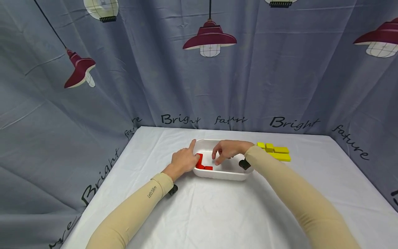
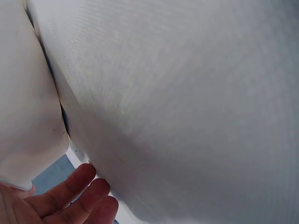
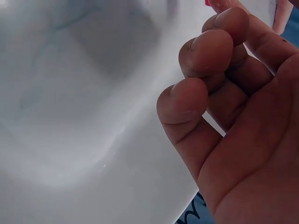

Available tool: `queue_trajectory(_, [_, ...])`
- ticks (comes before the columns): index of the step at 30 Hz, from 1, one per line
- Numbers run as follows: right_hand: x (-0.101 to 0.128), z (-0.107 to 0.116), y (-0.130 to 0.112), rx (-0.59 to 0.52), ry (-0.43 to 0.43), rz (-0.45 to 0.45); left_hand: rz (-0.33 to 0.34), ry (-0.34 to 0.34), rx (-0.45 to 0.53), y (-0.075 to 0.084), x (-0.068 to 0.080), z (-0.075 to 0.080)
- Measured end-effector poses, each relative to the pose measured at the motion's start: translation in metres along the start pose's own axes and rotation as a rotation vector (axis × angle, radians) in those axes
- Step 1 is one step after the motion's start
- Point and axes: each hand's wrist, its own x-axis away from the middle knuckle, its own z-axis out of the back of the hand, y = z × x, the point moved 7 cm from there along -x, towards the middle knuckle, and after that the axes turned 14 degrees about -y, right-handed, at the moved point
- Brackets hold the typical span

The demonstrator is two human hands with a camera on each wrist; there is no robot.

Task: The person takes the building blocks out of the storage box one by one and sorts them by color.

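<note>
White tray [image 1: 217, 174] sat mid-table [image 1: 202, 214]. Red blocks [image 1: 201, 163] lay inside tray at its 9 o'clock side. Yellow blocks [image 1: 276, 152] lay on table at tray's 2 o'clock, just beside it, none in tray.

Left hand [image 1: 184, 159] rested on tray's 9 o'clock rim, index finger straight, holding nothing, touching red blocks' edge. Right hand [image 1: 228, 150] hovered over tray centre, fingers loosely curled downward, empty as far as visible.

Judgement: red blocks seemed placed; yellow blocks untouched, likely remaining part. Roughly halfway.
</note>
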Motion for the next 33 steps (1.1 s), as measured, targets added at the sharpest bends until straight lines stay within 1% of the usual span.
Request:
queue_trajectory(8, [-0.012,-0.002,-0.001,-0.02,-0.026,-0.032,-0.004,-0.007,-0.002,0.0,-0.001,-0.001])
queue_trajectory(17, [-0.023,-0.006,-0.01,0.007,-0.049,-0.023,-0.019,0.008,-0.017,0.001,0.0,0.001])
queue_trajectory(24, [-0.033,-0.01,-0.014,0.057,-0.066,-0.009,-0.019,0.012,-0.019,0.001,0.0,0.002])
queue_trajectory(33, [-0.041,-0.017,-0.017,0.037,-0.099,0.002,-0.014,0.0,-0.019,0.0,0.0,0.0])
